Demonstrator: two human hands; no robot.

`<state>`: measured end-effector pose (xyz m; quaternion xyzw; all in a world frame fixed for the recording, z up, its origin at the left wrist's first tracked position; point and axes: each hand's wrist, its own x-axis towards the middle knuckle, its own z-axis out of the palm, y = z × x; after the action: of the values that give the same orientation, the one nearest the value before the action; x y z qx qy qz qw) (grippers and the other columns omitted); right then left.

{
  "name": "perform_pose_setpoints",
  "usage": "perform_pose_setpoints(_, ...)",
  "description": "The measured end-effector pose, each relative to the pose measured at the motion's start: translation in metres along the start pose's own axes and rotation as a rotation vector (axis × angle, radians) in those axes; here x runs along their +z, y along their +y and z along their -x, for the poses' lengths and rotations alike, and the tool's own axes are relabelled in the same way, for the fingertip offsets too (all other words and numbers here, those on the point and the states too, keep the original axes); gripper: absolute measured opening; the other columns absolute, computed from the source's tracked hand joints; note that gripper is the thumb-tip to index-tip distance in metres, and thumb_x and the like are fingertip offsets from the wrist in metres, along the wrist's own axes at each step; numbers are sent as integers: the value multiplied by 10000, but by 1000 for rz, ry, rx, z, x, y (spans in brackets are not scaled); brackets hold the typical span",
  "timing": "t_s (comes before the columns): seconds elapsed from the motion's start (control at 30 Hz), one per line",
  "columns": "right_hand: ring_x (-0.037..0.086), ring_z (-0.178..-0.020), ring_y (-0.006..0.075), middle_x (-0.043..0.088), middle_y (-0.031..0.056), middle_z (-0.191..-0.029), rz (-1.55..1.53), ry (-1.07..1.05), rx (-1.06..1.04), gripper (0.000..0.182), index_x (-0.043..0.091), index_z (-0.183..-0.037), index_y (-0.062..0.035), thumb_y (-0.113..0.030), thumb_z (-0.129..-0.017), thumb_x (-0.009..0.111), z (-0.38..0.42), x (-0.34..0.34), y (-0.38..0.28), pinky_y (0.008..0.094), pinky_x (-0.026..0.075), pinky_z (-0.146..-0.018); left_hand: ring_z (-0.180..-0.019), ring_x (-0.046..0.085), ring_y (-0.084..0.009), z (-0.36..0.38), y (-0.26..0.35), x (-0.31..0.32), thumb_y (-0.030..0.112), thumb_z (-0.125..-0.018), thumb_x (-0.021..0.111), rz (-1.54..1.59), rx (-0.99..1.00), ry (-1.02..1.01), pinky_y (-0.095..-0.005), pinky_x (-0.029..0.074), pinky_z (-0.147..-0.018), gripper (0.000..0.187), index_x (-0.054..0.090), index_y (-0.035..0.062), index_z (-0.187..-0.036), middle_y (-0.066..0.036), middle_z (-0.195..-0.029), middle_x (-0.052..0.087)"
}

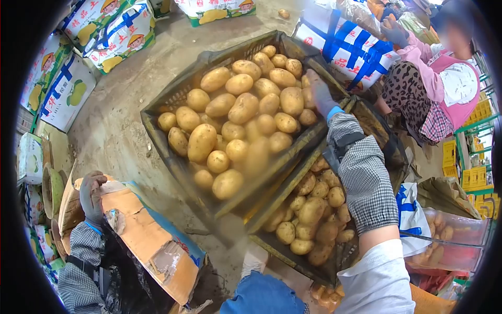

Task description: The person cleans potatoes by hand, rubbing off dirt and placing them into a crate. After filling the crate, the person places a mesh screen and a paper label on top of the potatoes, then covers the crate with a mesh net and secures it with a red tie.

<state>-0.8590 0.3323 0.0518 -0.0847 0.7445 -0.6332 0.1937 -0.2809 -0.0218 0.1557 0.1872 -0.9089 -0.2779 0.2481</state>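
Observation:
My left hand (94,198), in a grey glove, grips the upper edge of an open, worn cardboard box (137,222) with a dark liner showing inside. My right hand (320,93), also gloved, reaches to the right inner edge of a large dark crate (175,68) heaped with potatoes (243,108). Its fingers look stretched out against the outermost potatoes, slightly blurred. A second dark crate (300,268) with smaller potatoes (312,210) stands nearer, beneath my right forearm. A smeared, hazy patch blurs the front part of the large crate.
Printed potato cartons (123,44) stand at the upper left. A white carton with blue tape (348,49) sits beyond the large crate, beside a person in pink (436,86). Bagged potatoes (444,235) lie at right, near yellow crates (473,180). One loose potato (284,13) rests on the floor.

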Motion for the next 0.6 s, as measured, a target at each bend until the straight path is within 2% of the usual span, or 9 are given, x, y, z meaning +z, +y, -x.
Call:
perform_pose_setpoints(0.03, 546, -1103, 191, 605, 118, -1202, 33, 46, -123, 586, 566, -1259, 37, -469, -967, 517, -19, -17, 14, 305, 415, -988, -906, 583, -251, 0, -3, 0, 227, -1005, 409, -3, 2, -3, -338, 463, -808, 365, 619, -55, -908, -167, -998, 600)
perform_pose_setpoints(0.13, 577, -1102, 184, 636, 120, -1209, 108, -43, -231, 486, 594, -1264, -14, -398, -973, 528, -7, -24, 21, 298, 448, -946, -920, 582, -255, 0, -4, -1, 220, -1007, 403, 3, 11, -14, -340, 461, -817, 363, 617, -55, -907, -172, -1005, 601)
perform_pose_setpoints(0.23, 604, -1087, 217, 643, 145, -1196, 544, -172, -315, 483, 589, -1259, -8, -361, -929, 587, 50, -10, -3, 322, 469, -921, -938, 579, -261, 0, -9, -3, 212, -1007, 397, -62, 59, -17, -342, 456, -829, 360, 617, -56, -908, -174, -1001, 599)
perform_pose_setpoints(0.33, 635, -933, 255, 673, 141, -985, 830, -208, -383, 418, 645, -1160, -51, -349, -867, 646, 97, 11, -20, 348, 502, -842, -957, 577, -271, 4, -10, 0, 212, -1005, 400, 35, -37, 11, -344, 449, -848, 359, 619, -56, -910, -174, -1000, 600)
perform_pose_setpoints(0.43, 630, -956, 318, 644, 167, -1075, 841, -311, -430, 463, 625, -1189, -73, -362, -831, 663, 111, 32, -6, 384, 502, -849, -962, 578, -274, 0, -3, -1, 217, -1002, 413, 22, -24, -1, -345, 449, -855, 356, 621, -58, -916, -172, -1007, 603)
perform_pose_setpoints(0.53, 634, -938, 338, 604, 151, -1133, 1067, -280, -592, 529, 575, -1242, -90, -377, -808, 674, 122, 64, 12, 409, 505, -843, -962, 581, -272, 1, -7, 0, 210, -998, 426, 46, 6, 4, -346, 453, -852, 339, 625, -53, -918, -173, -1016, 606)
perform_pose_setpoints(0.6, 637, -910, 335, 565, 145, -1113, 1317, -311, -512, 541, 539, -1259, -114, -333, -791, 700, 127, 81, 12, 416, 523, -792, -955, 585, -271, 1, -8, -1, 206, -997, 432, -12, 8, 3, -347, 457, -846, 330, 628, -49, -920, -176, -1016, 609)
